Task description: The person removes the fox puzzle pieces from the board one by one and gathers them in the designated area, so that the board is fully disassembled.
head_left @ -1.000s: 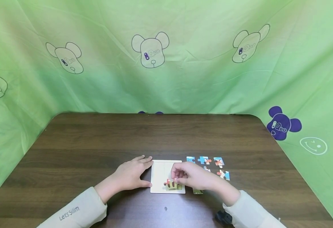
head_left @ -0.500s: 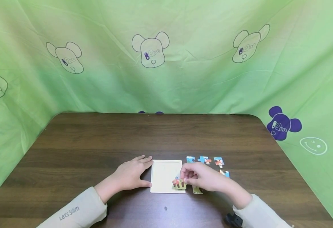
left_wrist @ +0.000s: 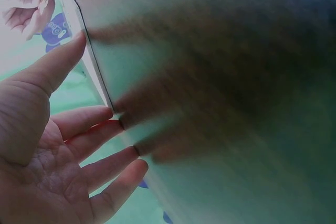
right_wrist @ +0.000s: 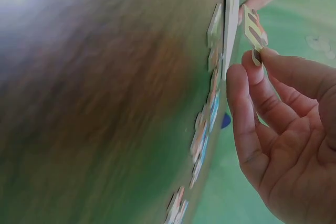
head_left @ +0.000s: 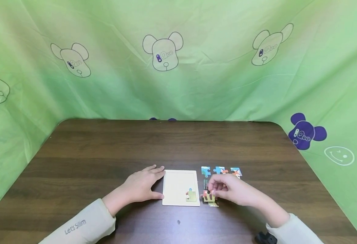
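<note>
A pale puzzle board (head_left: 175,186) with a raised rim lies on the table, and one puzzle piece (head_left: 191,196) with a yellow-green area sits in its lower right corner. My left hand (head_left: 140,185) rests at the board's left side, its thumb and fingertips against the edge. Just right of the board, my right hand (head_left: 236,190) pinches a jigsaw piece (right_wrist: 254,29) with dark stripes on yellow between thumb and fingers. In the right wrist view that piece is held up, apart from the board. It partly covers a green piece (head_left: 213,204) in the head view.
Several loose jigsaw pieces lie right of the board, among them a blue one (head_left: 206,171), a blue and orange one (head_left: 220,170) and another (head_left: 236,171) at the back. My right hand hides some. A black object (head_left: 265,238) is by the right sleeve.
My right hand has moved right with the striped jigsaw piece, from over the board to beside it. The piece in the board's corner is now uncovered. My left hand stays put.
</note>
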